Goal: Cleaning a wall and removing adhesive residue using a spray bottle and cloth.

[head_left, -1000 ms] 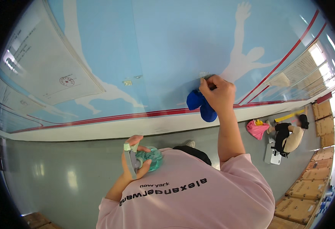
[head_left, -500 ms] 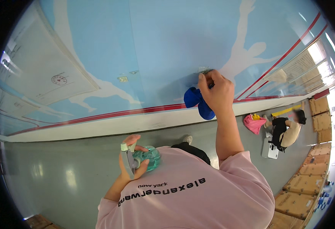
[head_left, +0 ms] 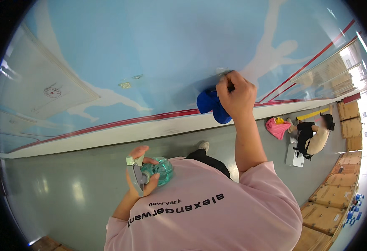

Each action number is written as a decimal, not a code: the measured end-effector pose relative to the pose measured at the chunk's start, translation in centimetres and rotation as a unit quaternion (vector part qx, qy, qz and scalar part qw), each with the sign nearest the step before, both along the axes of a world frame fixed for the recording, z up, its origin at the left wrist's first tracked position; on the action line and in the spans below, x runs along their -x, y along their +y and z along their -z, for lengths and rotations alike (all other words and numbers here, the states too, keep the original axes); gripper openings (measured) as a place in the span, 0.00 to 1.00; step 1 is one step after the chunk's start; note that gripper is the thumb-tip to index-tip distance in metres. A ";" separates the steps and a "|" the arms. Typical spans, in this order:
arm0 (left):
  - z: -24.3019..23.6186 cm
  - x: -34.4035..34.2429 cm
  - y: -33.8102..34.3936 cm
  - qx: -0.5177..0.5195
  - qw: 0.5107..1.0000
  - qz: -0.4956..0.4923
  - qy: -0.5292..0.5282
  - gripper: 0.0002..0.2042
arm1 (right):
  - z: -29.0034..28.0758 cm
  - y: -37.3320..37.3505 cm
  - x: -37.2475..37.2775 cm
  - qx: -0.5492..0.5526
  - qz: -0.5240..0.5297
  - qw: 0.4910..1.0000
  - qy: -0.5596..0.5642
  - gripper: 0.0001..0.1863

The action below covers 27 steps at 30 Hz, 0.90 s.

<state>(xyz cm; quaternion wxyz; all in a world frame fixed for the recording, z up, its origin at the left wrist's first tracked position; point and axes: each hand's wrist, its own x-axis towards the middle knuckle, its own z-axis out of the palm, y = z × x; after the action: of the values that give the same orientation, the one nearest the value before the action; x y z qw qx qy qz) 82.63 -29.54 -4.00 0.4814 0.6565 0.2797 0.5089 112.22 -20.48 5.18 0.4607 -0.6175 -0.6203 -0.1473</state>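
The wall fills the upper part of the view: light blue, with pale silhouette shapes, a red stripe and a white base band along the bottom edge. The grey floor lies below it and reflects the ceiling lights. Stacked cardboard boxes line the right rim. A second person crouches on the floor near the wall at the right, with a pink bag just beside them.

The wearer's pink shirt occupies the lower centre.

The right hand is raised against the wall and clenched around a blue cloth. The cloth is pressed to the wall just above the red stripe and hangs out below and to the left of the fist.

The left hand is held low in front of the chest, grasping a spray bottle with a teal transparent body and a grey-white trigger head. The fingers wrap the neck of the spray bottle.
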 end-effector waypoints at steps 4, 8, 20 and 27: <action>-0.2 -0.3 0.1 0.003 1.000 0.007 0.005 0.33 | 0.1 -0.1 0.0 0.008 -0.026 0.999 0.029 0.09; -0.4 -0.1 0.0 0.027 0.999 0.015 0.008 0.33 | 0.1 0.0 -0.3 0.011 -0.039 0.997 0.067 0.10; -0.9 -0.6 0.1 0.006 0.999 0.025 0.023 0.34 | -0.4 -0.7 -0.5 0.073 -0.033 0.995 0.067 0.09; -0.5 -2.2 0.2 -0.019 0.999 0.025 0.024 0.32 | -1.6 -0.6 -0.7 0.141 0.046 0.988 0.033 0.14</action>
<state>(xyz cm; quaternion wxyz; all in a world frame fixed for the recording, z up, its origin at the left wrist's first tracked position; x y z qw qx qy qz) 84.85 -29.34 -3.54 0.4742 0.6847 0.2651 0.4859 112.90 -21.10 6.80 0.3817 -0.7087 -0.5905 -0.0585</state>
